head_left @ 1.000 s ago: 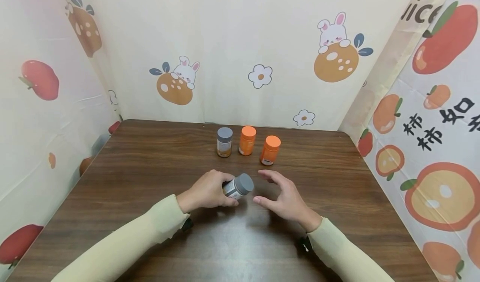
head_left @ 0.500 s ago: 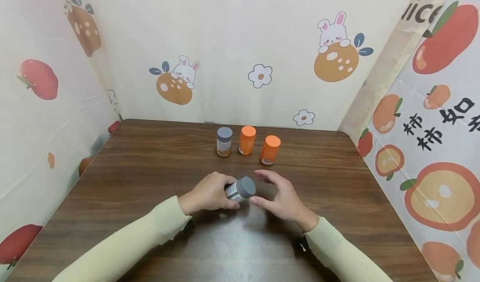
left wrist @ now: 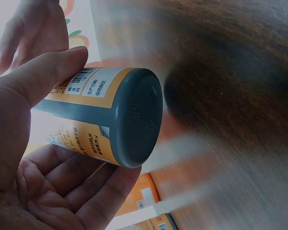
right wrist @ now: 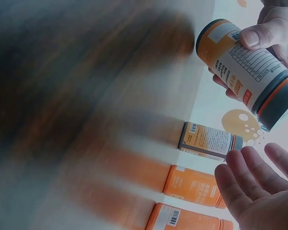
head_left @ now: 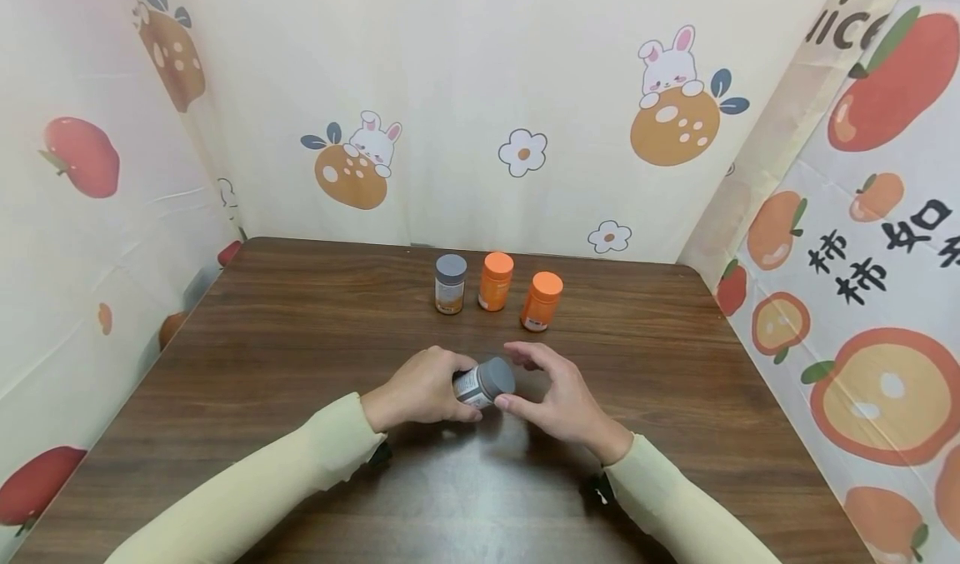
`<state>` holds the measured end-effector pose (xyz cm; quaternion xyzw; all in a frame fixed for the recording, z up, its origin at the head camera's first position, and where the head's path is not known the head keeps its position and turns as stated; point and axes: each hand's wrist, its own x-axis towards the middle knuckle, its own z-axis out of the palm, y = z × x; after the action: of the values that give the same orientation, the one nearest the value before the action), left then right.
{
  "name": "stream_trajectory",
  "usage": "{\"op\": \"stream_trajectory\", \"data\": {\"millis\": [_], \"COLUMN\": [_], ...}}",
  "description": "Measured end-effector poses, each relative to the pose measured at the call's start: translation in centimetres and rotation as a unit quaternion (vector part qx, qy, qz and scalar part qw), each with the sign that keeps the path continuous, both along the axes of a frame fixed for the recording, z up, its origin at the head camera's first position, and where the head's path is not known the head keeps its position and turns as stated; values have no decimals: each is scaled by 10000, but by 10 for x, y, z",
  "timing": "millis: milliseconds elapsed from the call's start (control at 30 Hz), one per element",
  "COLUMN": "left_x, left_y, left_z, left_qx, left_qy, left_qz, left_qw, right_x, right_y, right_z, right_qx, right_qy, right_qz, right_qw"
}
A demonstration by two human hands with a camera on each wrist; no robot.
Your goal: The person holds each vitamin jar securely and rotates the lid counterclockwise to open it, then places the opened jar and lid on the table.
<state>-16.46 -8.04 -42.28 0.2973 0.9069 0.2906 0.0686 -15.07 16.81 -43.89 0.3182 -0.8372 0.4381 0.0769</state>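
Since the earlier frame, over the table, we see the right hand drawn nearer the tilted jar, at its 3 o'clock, fingers spread from thumb. At 9, the left hand pinches it between thumb and fingers. Orange jars stand at 12 and 1, a grey-lidded jar near 11. Whether the right thumb touches the lid, we cannot tell.

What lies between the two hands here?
A grey-lidded jar, gripped in the left hand, its lid toward the right hand. The head view shows this; whether lid and right hand touch is unclear.
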Motion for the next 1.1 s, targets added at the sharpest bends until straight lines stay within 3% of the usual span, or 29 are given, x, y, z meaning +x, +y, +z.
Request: {"op": "stream_trajectory", "data": {"millis": [1100], "left_x": [1], "left_y": [4], "left_z": [-6], "left_qx": [-3], "left_qy": [221], "left_qz": [-30], "left_qw": [9998], "right_x": [0], "right_y": [-7], "right_z": [-4], "right_qx": [66], "right_qy": [-169], "right_qz": [-81], "right_qw": [9998]}}
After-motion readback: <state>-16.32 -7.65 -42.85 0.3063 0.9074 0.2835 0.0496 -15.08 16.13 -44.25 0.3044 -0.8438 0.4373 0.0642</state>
